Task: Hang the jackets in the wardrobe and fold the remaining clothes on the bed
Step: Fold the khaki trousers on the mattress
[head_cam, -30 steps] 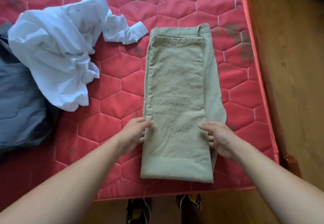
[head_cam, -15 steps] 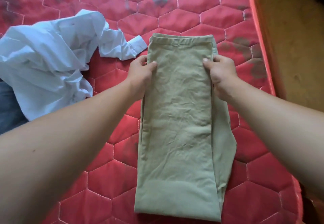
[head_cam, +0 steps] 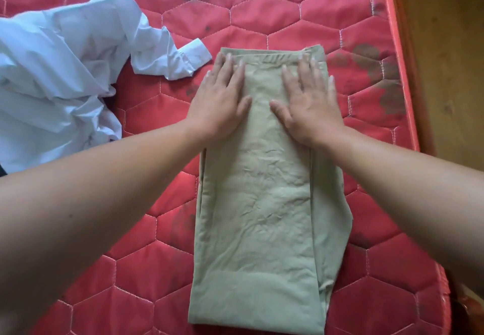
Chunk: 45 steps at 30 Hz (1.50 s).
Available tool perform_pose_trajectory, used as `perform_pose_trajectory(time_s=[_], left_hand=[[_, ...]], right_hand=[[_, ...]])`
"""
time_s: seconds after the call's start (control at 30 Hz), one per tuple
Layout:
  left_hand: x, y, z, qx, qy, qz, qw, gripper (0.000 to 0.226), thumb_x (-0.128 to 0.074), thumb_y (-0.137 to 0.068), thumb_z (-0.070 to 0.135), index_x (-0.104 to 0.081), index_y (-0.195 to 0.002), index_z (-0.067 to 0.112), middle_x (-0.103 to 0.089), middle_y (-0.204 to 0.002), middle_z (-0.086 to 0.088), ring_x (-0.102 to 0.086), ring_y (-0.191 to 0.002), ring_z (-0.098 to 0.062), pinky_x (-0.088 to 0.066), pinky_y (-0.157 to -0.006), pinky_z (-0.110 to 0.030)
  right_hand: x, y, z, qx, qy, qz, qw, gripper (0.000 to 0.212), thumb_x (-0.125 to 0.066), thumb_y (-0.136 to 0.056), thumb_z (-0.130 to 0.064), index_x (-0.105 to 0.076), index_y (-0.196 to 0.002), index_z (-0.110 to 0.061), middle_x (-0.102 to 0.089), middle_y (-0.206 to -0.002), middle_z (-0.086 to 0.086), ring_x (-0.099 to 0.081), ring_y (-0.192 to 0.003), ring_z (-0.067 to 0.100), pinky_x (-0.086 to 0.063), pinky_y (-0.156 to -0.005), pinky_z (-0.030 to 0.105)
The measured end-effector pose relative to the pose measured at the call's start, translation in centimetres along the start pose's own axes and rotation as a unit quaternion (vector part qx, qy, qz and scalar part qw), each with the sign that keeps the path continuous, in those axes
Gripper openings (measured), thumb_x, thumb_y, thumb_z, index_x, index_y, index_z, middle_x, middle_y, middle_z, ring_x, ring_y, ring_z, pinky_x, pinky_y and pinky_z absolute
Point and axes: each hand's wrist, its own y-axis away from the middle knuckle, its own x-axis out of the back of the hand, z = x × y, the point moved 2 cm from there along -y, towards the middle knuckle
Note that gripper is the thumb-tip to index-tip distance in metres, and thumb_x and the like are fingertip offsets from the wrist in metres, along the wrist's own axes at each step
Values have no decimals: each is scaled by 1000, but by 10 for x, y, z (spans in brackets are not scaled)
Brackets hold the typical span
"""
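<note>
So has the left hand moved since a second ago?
Yes. The left hand moved away along the trousers to their far end, near the shirt cuff.

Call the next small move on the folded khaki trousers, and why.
Probably sweep both palms toward the near end. The left hand and right hand lie flat on the far end of the khaki trousers, whose middle is creased; smoothing first should tidy the next fold.

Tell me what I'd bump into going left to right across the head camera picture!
A white shirt → left hand → right hand, both flat on the khaki trousers → mattress edge → wooden floor.
</note>
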Motion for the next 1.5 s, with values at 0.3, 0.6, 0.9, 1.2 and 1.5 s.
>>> perform_pose_trajectory(time_s=[0.3,0.6,0.9,1.2,1.5], left_hand=[[-12,41,14,48,-12,-33,998,71,-30,-104,47,-13,-160,8,4,-169,-15,8,-156,-30,-7,-125,-54],[-71,214,25,-75,-82,-41,993,72,-35,-100,59,-18,-162,26,-5,-169,-14,-1,-157,-29,-10,-123,-59],[-62,288,43,-93,-61,-45,993,70,-34,-101,60,-21,-161,27,-3,-168,-20,-1,-156,-35,-15,-120,-64],[-62,328,48,-19,20,-105,994,64,-44,-101,55,-23,-159,37,5,-169,-14,6,-156,-29,-7,-125,-50],[3,331,44,358,527,-191,747,59,-31,-91,-8,-62,-121,31,-65,-115,-21,-59,-75,-22,-45,-67,-29]], right_hand=[[-22,50,-8,25,61,-6,998,78,-22,-99,-63,-10,-162,-19,9,-170,11,10,-156,29,4,-120,66],[-89,231,-8,88,107,-32,990,78,-32,-93,-71,-23,-160,-33,-4,-171,7,-2,-156,36,0,-118,71],[-84,293,-32,61,61,-41,995,85,-36,-90,-74,-24,-161,-30,-2,-170,14,-1,-156,40,-7,-113,78],[-82,315,-41,4,6,-110,994,77,-40,-93,-70,-17,-159,-40,12,-169,13,15,-155,35,2,-120,67],[-39,329,-37,-336,-423,-94,836,47,-55,-90,2,-68,-121,-30,-53,-136,10,-54,-96,9,-42,-87,14]])
